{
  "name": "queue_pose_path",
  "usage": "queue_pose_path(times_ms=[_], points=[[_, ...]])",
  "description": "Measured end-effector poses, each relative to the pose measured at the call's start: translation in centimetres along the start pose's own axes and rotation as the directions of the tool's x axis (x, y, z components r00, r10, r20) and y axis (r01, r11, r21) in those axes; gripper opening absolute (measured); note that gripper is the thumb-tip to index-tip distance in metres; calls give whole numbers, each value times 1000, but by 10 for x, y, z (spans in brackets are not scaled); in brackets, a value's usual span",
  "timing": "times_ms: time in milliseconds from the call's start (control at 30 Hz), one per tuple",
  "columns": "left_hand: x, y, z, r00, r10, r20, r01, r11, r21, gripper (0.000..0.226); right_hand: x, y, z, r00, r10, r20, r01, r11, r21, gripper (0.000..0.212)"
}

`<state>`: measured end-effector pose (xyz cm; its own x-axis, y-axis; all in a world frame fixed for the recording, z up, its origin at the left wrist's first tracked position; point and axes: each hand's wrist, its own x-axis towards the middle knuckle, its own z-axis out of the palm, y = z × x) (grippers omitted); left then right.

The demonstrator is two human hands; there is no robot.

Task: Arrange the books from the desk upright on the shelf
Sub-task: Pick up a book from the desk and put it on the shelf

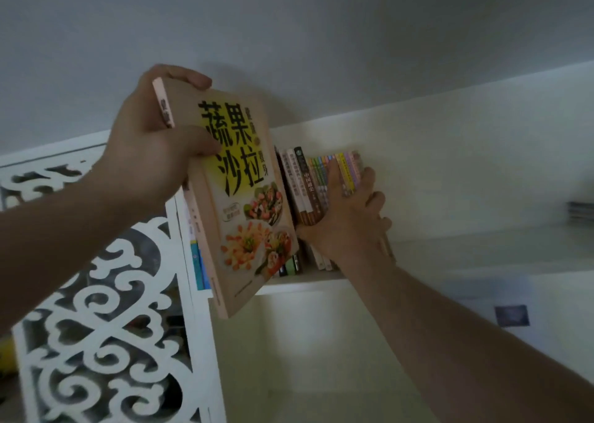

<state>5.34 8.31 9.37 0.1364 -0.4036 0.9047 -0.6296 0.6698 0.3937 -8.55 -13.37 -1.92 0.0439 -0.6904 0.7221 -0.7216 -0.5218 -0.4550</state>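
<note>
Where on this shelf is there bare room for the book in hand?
Free: shelf board right of the right hand, up to a dim stack far right. Crowded: upright books between the lattice panel and that hand, where the left hand holds the salad cookbook.

The single head-worn camera looked forward and slightly upward, close to the shelf [299, 286] at frame centre, with wide-angle bending at the edges.

To your right of the standing books [316, 185] the shelf [450, 255] lies open. Leftward, the carved white panel [106, 294] walls you in; the cookbook [244, 197] fills the gap between.
</note>
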Motion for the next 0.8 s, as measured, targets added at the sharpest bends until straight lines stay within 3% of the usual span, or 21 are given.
queue_pose_path(times_ms=[167, 300, 400, 500, 633, 800], points=[[-1, -4, 28, 997, -31, 64, 33, 999, -23, 58, 4, 6, -5, 999, -6, -48, 5, 1000, -5, 130], [3, -6, 44, 999, -23, 29, 24, 1000, -7, 58, 13, 58, -33, 998, 34, -52, -34, 999, 9, 130], [5, -12, 62, 1000, -3, 6, 3, 996, 91, 56, 24, 87, -52, 995, 87, 38, -90, 991, 102, 135], [16, -25, 87, 1000, 9, 23, -13, 981, 196, 54, 23, 85, -55, 996, 47, 79, -57, 991, 124, 136], [41, -47, 125, 998, -56, -6, 55, 942, 330, 47, 10, 83, -46, 998, -57, -16, 58, 988, 143, 133], [40, -83, 139, 993, -62, 104, -6, 831, 556, 43, 6, 94, -44, 989, -137, -63, 148, 958, 247, 144]])
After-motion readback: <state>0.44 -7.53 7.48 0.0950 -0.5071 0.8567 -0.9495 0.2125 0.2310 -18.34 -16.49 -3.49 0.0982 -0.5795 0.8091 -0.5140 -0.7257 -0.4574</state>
